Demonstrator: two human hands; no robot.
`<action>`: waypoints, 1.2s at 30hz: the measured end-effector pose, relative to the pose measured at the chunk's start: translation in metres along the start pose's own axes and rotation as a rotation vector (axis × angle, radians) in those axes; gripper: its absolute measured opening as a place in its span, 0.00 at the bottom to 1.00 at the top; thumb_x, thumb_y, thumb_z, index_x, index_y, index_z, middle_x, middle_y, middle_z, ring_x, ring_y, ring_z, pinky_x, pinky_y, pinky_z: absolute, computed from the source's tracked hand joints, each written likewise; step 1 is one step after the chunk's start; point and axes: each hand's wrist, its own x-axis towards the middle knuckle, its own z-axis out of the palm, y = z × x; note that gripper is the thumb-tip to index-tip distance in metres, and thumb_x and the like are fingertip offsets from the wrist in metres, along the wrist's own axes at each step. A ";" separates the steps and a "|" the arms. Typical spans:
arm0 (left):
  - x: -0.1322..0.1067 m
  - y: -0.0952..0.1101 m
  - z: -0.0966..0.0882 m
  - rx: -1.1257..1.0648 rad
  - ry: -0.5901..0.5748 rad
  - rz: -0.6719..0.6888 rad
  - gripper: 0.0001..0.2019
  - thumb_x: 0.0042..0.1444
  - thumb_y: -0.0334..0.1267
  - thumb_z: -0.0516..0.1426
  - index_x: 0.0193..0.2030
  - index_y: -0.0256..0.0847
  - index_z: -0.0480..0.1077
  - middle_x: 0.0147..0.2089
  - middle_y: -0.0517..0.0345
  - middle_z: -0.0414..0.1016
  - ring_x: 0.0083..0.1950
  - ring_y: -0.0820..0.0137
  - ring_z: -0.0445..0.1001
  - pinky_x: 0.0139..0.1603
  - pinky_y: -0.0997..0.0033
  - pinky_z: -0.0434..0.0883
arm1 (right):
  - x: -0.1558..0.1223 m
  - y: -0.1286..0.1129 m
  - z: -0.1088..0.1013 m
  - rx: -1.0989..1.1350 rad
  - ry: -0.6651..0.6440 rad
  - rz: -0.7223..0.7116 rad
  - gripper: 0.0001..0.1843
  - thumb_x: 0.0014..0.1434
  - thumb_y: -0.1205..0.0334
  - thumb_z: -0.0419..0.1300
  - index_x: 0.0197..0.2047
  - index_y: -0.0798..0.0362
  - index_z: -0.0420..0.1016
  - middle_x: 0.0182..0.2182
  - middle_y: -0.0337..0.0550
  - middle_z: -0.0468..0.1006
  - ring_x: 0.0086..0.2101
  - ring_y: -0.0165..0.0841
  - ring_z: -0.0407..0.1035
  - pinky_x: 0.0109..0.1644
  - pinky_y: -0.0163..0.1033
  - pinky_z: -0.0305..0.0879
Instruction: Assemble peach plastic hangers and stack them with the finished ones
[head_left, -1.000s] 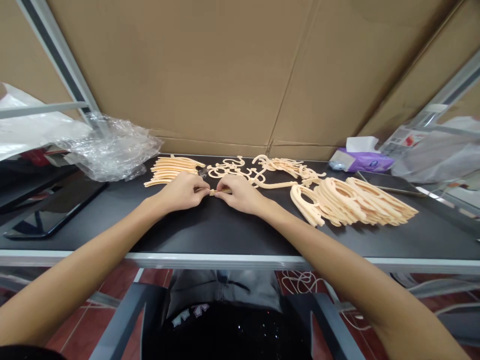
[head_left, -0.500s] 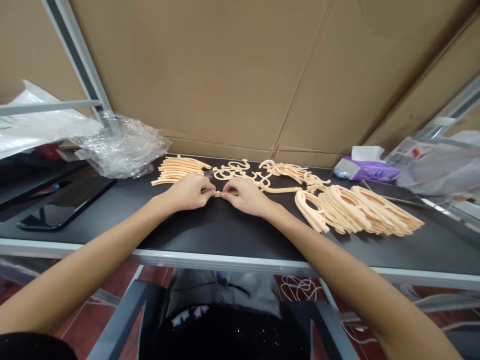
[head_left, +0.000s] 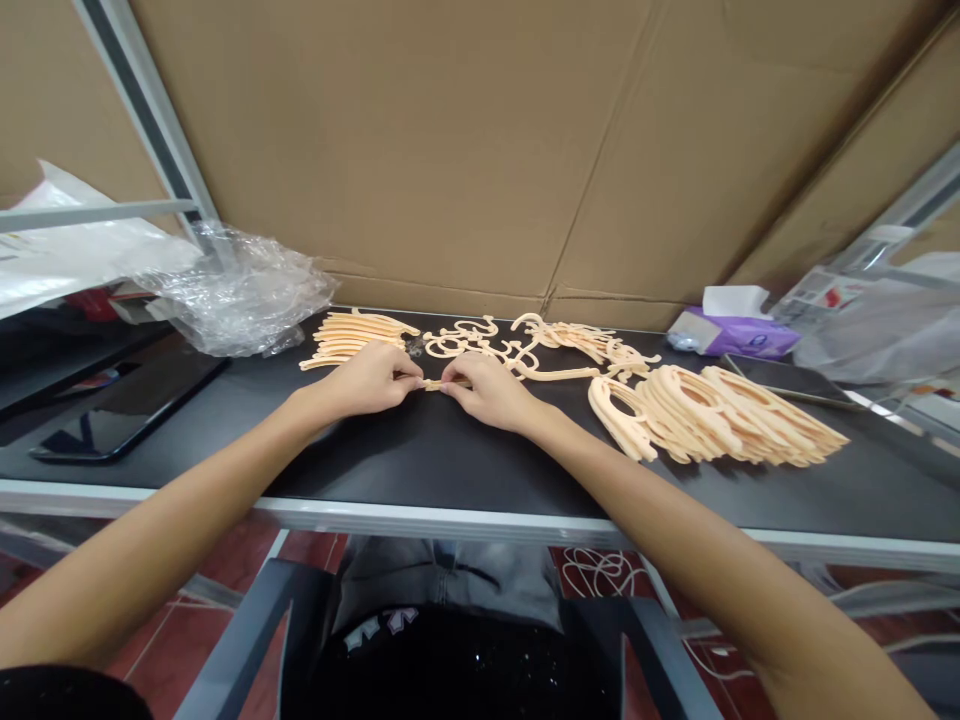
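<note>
My left hand point(head_left: 366, 381) and my right hand point(head_left: 486, 393) meet at the middle of the black table, their fingertips pinching a small peach plastic strip point(head_left: 441, 385) from both sides. Behind my left hand lies a stack of curved peach plastic strips point(head_left: 349, 338). A tangle of peach plastic hanger pieces with hooks point(head_left: 525, 345) sits behind my right hand. Further right, a large fanned stack of peach plastic hanger pieces point(head_left: 712, 416) lies apart from that hand.
The black tabletop point(head_left: 420, 465) ends at a metal front edge point(head_left: 450, 520). A dark tablet point(head_left: 112, 420) and crumpled clear plastic film point(head_left: 240, 295) lie left. A tissue box point(head_left: 735, 325) and phone point(head_left: 787, 382) lie right. Cardboard point(head_left: 450, 150) walls the back.
The view has shifted slightly. My hands have drawn a little closer together around the small strip, and less of it shows between my fingers.
</note>
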 end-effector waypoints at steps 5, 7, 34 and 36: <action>-0.001 0.001 0.002 0.032 0.036 0.049 0.14 0.58 0.34 0.53 0.25 0.38 0.76 0.25 0.57 0.74 0.27 0.73 0.66 0.32 0.72 0.59 | 0.000 0.002 -0.001 0.021 0.013 0.007 0.05 0.60 0.71 0.62 0.32 0.54 0.74 0.33 0.43 0.77 0.37 0.34 0.69 0.46 0.40 0.63; -0.001 0.002 0.002 0.030 0.046 0.050 0.14 0.58 0.34 0.53 0.26 0.38 0.77 0.25 0.57 0.74 0.28 0.72 0.67 0.32 0.72 0.59 | 0.000 0.002 0.000 0.029 0.019 0.007 0.05 0.59 0.71 0.62 0.32 0.54 0.74 0.33 0.42 0.77 0.37 0.34 0.69 0.45 0.40 0.63; -0.004 0.007 0.001 0.335 -0.002 0.186 0.13 0.59 0.31 0.53 0.27 0.38 0.76 0.29 0.53 0.74 0.32 0.68 0.70 0.33 0.68 0.60 | -0.002 -0.003 -0.004 0.078 0.045 -0.019 0.10 0.57 0.73 0.63 0.27 0.53 0.70 0.28 0.39 0.74 0.33 0.32 0.67 0.40 0.38 0.62; -0.004 0.007 0.001 0.332 -0.002 0.194 0.14 0.59 0.31 0.53 0.27 0.38 0.76 0.28 0.53 0.74 0.31 0.68 0.70 0.33 0.68 0.60 | -0.002 -0.003 -0.004 0.082 0.042 -0.012 0.09 0.57 0.73 0.63 0.27 0.53 0.71 0.29 0.39 0.75 0.33 0.32 0.67 0.41 0.38 0.62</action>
